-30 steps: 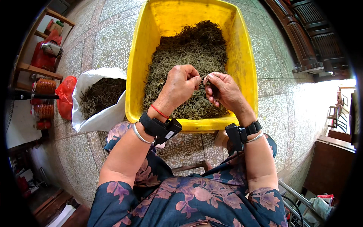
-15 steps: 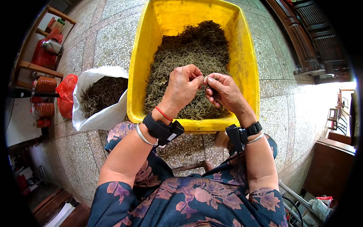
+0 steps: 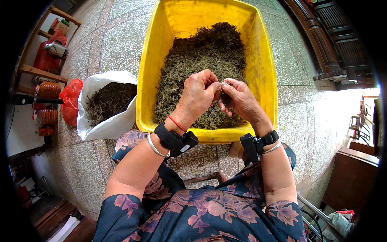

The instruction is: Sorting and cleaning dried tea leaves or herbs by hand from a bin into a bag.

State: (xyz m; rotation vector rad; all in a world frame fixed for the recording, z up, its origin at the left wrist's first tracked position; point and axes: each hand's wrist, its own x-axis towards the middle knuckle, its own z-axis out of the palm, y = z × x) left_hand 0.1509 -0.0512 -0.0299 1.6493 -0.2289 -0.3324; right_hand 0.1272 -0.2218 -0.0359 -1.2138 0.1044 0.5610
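Both my hands meet above a yellow plastic tub [image 3: 261, 80] that holds a heap of dry, stringy, grey-brown plant material [image 3: 201, 60]. Thumb and forefinger of my left hand [image 3: 197, 92] are pinched at the tips of my right hand's fingers; whatever lies in that pinch is too small to name. My right hand [image 3: 242, 99] is curled round a small dark clump of the dry plant material [image 3: 226, 99], partly hidden by the fingers. Left of the tub, a white sack [image 3: 90, 125] stands with its mouth wide, holding darker dry plant material [image 3: 111, 101].
A red plastic bag [image 3: 71, 103] lies beside the sack. Along the left stands a wooden shelf [image 3: 42, 74] with jars of reddish contents [image 3: 48, 117]. Dark carved wooden furniture [image 3: 322, 44] is at the far right, a brown cabinet [image 3: 350, 177] at the near right. Speckled tiles [image 3: 294, 117] cover the floor.
My left hand has shifted slightly to the right, so its fingertips are closer to my right hand's. The right hand still holds the clump, and the tub appears moved very slightly.
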